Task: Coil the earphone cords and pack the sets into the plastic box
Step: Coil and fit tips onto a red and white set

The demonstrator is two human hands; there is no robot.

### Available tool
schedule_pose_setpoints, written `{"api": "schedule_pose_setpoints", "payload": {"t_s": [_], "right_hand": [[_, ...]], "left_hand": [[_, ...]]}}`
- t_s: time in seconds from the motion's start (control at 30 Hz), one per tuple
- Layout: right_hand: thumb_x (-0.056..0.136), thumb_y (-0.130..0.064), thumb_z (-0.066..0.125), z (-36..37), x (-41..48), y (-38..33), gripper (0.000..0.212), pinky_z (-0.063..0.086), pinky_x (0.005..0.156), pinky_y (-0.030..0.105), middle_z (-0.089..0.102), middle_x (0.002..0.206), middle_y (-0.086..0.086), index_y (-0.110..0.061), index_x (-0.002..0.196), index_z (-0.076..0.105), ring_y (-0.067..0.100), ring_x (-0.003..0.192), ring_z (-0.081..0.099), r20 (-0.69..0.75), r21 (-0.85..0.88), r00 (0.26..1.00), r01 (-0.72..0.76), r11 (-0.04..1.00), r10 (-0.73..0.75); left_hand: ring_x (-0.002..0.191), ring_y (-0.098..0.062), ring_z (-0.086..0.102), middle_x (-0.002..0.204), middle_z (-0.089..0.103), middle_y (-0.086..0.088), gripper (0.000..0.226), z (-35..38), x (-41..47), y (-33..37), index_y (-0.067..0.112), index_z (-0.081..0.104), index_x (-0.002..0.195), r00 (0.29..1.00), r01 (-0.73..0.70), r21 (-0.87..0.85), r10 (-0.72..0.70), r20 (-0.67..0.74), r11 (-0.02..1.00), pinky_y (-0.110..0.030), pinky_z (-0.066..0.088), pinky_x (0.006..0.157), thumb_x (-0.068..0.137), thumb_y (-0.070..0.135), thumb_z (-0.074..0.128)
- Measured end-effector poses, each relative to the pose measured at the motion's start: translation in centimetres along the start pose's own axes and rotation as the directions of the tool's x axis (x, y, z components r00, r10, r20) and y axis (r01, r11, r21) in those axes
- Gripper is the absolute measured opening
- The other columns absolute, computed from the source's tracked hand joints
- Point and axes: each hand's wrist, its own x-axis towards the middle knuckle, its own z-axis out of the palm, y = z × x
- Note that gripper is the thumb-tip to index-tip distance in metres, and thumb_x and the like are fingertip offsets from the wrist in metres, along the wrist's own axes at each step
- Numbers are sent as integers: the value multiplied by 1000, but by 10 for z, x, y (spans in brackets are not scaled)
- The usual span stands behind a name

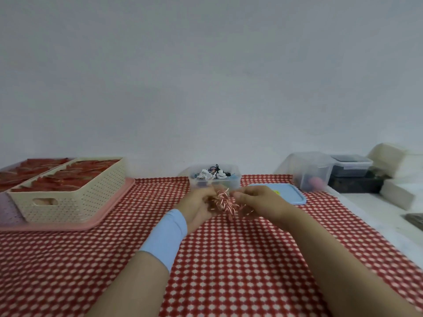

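Just above the red-checked worktop point(229, 259), nearest the person, both hands met over a pink-and-white cord point(225, 202). The left hand point(196, 208), a blue band point(167, 236) on its wrist, had its fingers curled round the bundled loops. The right hand point(256, 202) pinched a loose stretch between thumb and fingertips, though blur hid the finer detail.

To my eye the winding was under way. It would go best with the left hand pinching the loops flat and even while the right fed the free end round under light tension, so no loop sprang out. The tail would want tucking in before either hand let go.

Just behind the hands stood the clear box point(229, 183), open, with a jumble of white, black and blue sets point(212, 173) in it. Its blue lid point(290, 193) lay beside it to the right. Farther left, a cream basket point(75, 202) on a pink tray point(109, 211) held red pieces point(68, 175) I could not identify. At the far right a clear tub point(311, 170) showed something pink inside, next to a dark tub point(350, 167).
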Motion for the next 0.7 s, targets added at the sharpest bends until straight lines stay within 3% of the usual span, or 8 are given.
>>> {"api": "schedule_pose_setpoints", "payload": {"t_s": [0.07,0.13,0.23,0.33,0.43,0.5,0.57,0.7], "right_hand": [[102,-30,57,-3,-1,7,26,52,66,26,77,88,4,-12,104,76,15,72,66,-11,54,999,-30,998,30],[103,-23,56,-5,0,11,23,51,66,26,77,92,7,-12,105,76,15,76,67,-8,10,999,-38,999,38],[96,0,57,-6,5,17,23,53,68,22,77,99,8,-11,104,77,14,82,66,-17,-146,1000,0,989,-3],[90,1,64,-3,7,18,24,52,89,18,77,103,-2,-15,102,79,7,93,68,17,-291,998,62,955,-60],[88,-7,71,4,8,19,25,46,82,5,74,101,-14,-25,104,79,-9,88,63,100,-433,992,110,895,-74],[85,-8,73,8,9,22,30,47,84,9,73,96,-17,-31,103,78,-10,84,63,109,-478,989,136,868,-96],[83,-6,73,12,11,22,32,47,82,14,72,92,-16,-30,103,78,-7,79,62,77,-500,990,144,854,-122],[84,-7,68,15,10,19,44,38,70,2,65,105,-22,-33,119,72,-18,75,54,66,-589,985,166,791,-158]], "left_hand": [[93,-22,66,107,70,-15,26,1,3,-8,-1,68,107,1000,-26,113,25,10,993,-37,57,83,92,20,64],[88,-21,66,101,66,-16,16,-1,4,-16,2,67,97,998,-67,277,59,37,959,-33,57,79,86,12,71],[85,-23,64,98,60,-17,14,-5,3,-18,3,64,93,997,-73,351,68,26,934,-29,58,72,87,-10,62],[80,-21,65,94,68,-10,26,-9,-3,-8,6,65,91,997,-26,382,52,-57,924,-28,56,62,89,-14,48],[85,-14,65,99,71,4,25,-18,-6,-1,15,69,97,968,-2,745,188,-166,667,-23,52,70,93,3,48],[88,-12,64,97,68,13,23,-21,-9,-1,25,71,94,933,3,885,316,-170,466,-28,50,77,96,21,48],[88,-9,62,94,68,16,19,-20,-13,-5,32,70,88,914,-35,937,390,-111,348,-29,49,80,94,38,53],[99,-2,61,108,67,23,18,-6,-16,-13,41,71,99,964,-44,984,267,-5,175,-29,49,91,85,49,65]]}}
